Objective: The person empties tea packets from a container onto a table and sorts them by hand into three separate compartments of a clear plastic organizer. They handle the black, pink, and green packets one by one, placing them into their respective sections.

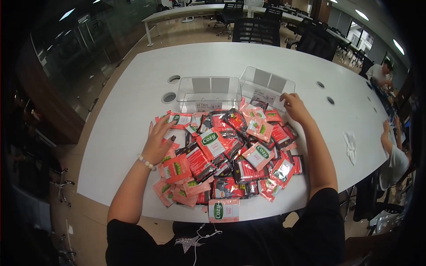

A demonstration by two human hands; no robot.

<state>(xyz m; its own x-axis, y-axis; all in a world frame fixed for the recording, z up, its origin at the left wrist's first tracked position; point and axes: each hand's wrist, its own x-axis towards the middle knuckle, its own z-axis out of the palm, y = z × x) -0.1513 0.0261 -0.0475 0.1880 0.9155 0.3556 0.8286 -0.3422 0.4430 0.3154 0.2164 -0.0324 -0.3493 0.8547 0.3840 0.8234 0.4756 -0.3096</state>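
A heap of small sachets (213,144) lies in front of me, some pink and white with a green "Cozy" label, others red and black. On the left side of the heap rests my left hand (160,141), fingers spread over the pink sachets and nothing gripped. My right hand (293,106) is at the right end of a clear plastic bin (268,82), its bent fingers hooked over the rim; the thumb is hidden. That bin stands at an angle, with sachets at its near side. Left of it is a second clear bin (209,93), standing straight.
The white table (120,119) has round cable holes (169,97). A white glove-like item (350,147) lies to the right. Black chairs (256,32) stand beyond the far edge. Other people (380,74) sit along the right side.
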